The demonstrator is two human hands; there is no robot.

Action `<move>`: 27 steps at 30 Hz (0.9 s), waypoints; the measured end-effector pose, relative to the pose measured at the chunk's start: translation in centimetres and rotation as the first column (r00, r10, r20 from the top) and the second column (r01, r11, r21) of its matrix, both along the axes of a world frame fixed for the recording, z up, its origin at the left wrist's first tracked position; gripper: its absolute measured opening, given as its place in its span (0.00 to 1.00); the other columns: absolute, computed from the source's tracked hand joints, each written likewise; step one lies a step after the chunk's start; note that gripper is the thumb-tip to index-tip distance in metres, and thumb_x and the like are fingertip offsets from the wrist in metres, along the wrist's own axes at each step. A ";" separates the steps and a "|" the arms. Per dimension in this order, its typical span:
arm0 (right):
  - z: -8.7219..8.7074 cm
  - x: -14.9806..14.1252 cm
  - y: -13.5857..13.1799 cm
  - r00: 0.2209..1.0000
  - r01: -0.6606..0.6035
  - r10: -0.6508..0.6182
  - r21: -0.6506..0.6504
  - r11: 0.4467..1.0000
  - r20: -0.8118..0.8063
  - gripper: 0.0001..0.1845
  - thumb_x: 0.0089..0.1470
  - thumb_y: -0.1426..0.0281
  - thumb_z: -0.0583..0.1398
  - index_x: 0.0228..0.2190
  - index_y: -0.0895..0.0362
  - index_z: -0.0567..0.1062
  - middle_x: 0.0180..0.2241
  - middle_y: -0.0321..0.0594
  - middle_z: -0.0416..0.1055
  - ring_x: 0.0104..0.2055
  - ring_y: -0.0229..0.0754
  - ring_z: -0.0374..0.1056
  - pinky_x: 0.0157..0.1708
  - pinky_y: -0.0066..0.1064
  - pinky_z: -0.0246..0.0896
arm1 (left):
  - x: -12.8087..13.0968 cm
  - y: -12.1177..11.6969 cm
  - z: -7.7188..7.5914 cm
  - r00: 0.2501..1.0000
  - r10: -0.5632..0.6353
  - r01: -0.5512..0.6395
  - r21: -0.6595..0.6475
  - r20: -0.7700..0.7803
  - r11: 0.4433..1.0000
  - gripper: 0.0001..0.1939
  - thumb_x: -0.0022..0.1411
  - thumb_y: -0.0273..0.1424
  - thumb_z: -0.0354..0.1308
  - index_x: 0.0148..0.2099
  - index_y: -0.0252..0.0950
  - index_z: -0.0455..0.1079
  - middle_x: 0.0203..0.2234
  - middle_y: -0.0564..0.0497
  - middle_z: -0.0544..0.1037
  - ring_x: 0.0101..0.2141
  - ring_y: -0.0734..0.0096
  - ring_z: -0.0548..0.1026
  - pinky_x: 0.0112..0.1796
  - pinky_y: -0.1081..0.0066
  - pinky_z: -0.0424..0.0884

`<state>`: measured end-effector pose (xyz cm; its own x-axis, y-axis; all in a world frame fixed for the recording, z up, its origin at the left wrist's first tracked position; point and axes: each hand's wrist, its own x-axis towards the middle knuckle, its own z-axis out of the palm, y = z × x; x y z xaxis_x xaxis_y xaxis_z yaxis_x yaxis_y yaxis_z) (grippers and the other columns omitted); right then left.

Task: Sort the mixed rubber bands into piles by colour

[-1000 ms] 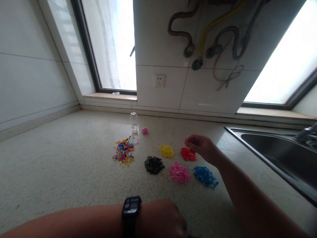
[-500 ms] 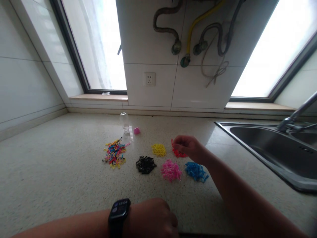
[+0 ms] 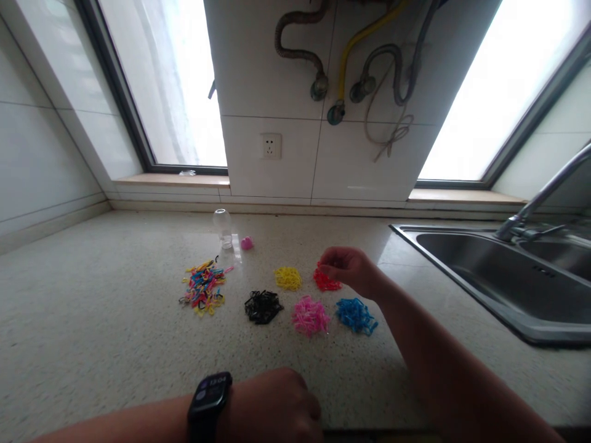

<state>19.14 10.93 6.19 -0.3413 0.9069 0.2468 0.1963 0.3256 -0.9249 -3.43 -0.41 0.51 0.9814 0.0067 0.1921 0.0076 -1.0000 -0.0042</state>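
My right hand (image 3: 348,269) hovers with pinched fingers just above the red pile of small bands (image 3: 324,282); whether anything is in the pinch I cannot make out. Around it lie a yellow pile (image 3: 287,278), a black pile (image 3: 262,306), a pink pile (image 3: 309,315) and a blue pile (image 3: 354,314). A mixed-colour heap (image 3: 203,288) sits further left. My left hand (image 3: 277,407), with a black smartwatch (image 3: 209,395) on the wrist, rests curled at the counter's near edge, away from the piles.
A small clear bottle (image 3: 223,227) lies beside a pink cap (image 3: 247,243) behind the mixed heap. A steel sink (image 3: 498,271) with a tap (image 3: 535,206) fills the right side. Tiled wall, socket (image 3: 271,146) and hoses stand behind the speckled counter (image 3: 101,320).
My right hand has dropped lower onto the red pile and stayed pinched. The view has shifted right, showing more of the sink and tap. My left hand kept still.
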 end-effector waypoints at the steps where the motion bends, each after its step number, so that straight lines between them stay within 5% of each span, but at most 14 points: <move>1: 0.1 0.1 0.0 1.000 0.007 -0.007 0.001 1.000 -0.004 0.17 0.45 0.58 0.69 0.27 0.58 0.76 0.20 0.31 0.64 0.21 0.30 0.57 0.19 0.24 0.54 | 0.0 -0.1 0.1 1.000 0.006 -0.006 -0.004 0.003 1.000 0.17 0.57 0.33 0.67 0.24 0.36 0.63 0.17 0.58 0.67 0.19 0.76 0.63 0.18 0.69 0.57; 9: 0.3 1.7 0.9 0.994 0.089 -0.091 -0.028 0.996 -0.057 0.14 0.42 0.62 0.71 0.26 0.58 0.75 0.21 0.31 0.67 0.21 0.29 0.60 0.20 0.23 0.56 | 0.2 -0.6 1.3 0.999 0.014 -0.014 -0.011 0.036 1.000 0.20 0.65 0.34 0.61 0.22 0.36 0.61 0.15 0.58 0.66 0.18 0.76 0.62 0.19 0.70 0.56; 27: 0.2 2.8 0.9 0.975 -0.050 0.043 -0.026 0.998 -0.219 0.12 0.42 0.67 0.72 0.26 0.58 0.76 0.22 0.32 0.68 0.23 0.30 0.60 0.22 0.24 0.59 | 0.3 -0.7 1.6 1.000 0.010 -0.010 0.006 0.015 1.000 0.17 0.66 0.33 0.60 0.25 0.37 0.63 0.16 0.58 0.69 0.20 0.74 0.64 0.20 0.68 0.57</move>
